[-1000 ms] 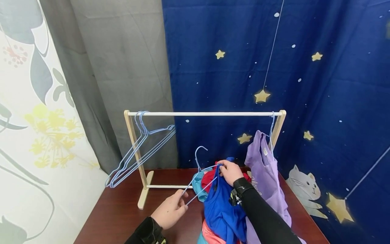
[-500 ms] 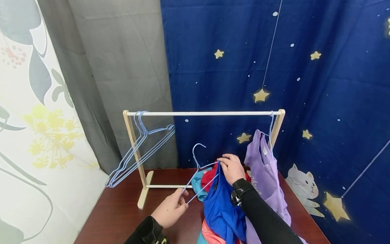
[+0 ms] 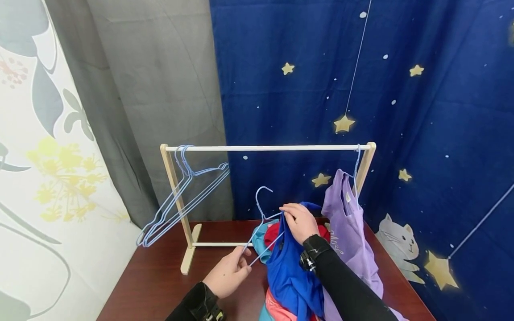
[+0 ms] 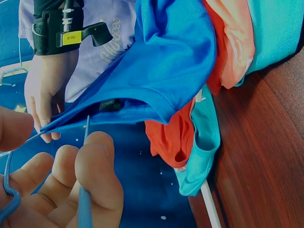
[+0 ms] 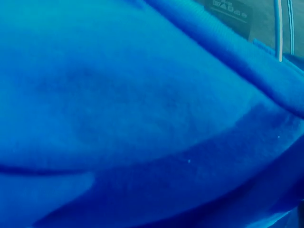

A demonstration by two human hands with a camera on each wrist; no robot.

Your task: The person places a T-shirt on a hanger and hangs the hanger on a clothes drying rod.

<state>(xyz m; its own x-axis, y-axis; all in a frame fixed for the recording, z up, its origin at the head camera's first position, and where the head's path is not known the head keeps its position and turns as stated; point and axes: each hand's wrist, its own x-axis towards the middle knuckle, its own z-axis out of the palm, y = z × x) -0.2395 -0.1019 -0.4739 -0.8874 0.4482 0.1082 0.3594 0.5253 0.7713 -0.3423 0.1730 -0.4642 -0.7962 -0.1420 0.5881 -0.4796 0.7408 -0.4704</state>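
My left hand [image 3: 229,272] pinches the lower left corner of a light blue wire hanger [image 3: 263,220], seen close up between its fingers [image 4: 90,175]. My right hand [image 3: 299,220] grips the neckline of a royal blue shirt [image 3: 291,276] at the hanger's right arm. That blue shirt [image 4: 166,61] drapes down over a pile of red, orange and teal clothes [image 4: 209,109]. Blue shirt fabric [image 5: 142,118] fills the right wrist view, with the hanger wire [image 5: 280,28] at the top right.
A small wooden clothes rack [image 3: 265,148] stands on the dark wood table [image 3: 160,285]. Empty blue hangers [image 3: 184,196] hang at its left end. A purple shirt [image 3: 349,232] hangs at its right end. Curtains close the scene behind.
My right hand has shifted slightly left and up along the hanger with the blue neckline. The left hand has kept its pinch and barely moved.
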